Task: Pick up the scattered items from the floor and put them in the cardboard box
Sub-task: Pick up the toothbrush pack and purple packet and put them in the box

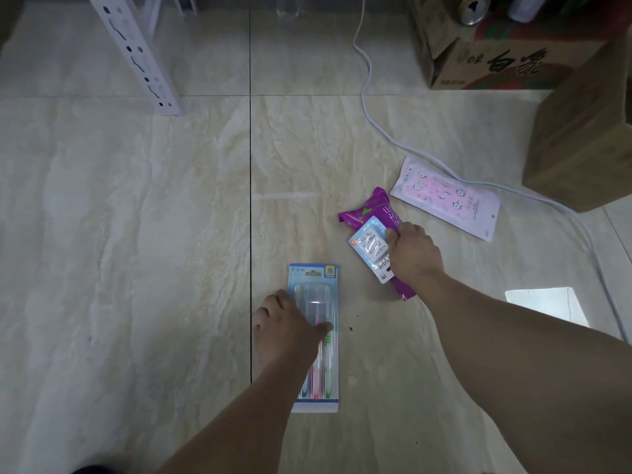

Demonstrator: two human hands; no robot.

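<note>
On the pale marbled floor [136,234] a toothbrush pack [316,336] lies lengthwise, three brushes showing through its clear blister. The left hand [287,328] rests on top of it, thumb stretched across the blister and fingers [270,307] curling over the pack's left edge — whether they have truly closed on it I cannot tell.

Up and to the right, the right hand [412,253] grips a small blue-and-white blister card [371,248], its fingers clamped on the card's right side. The card sits over a purple snack packet [376,217] lying slantwise on the floor — the hand may hold that too, but this is unclear. Just beyond, a pink patterned pouch [444,196] lies flat, a white cable [369,97] crossing its upper corner.

A plain cardboard box [581,138] stands at the right edge, near the pouch. Behind it a printed carton [496,66] holds a drinks can [473,10]. A white perforated shelf leg [136,53] stands at the upper left.
</note>
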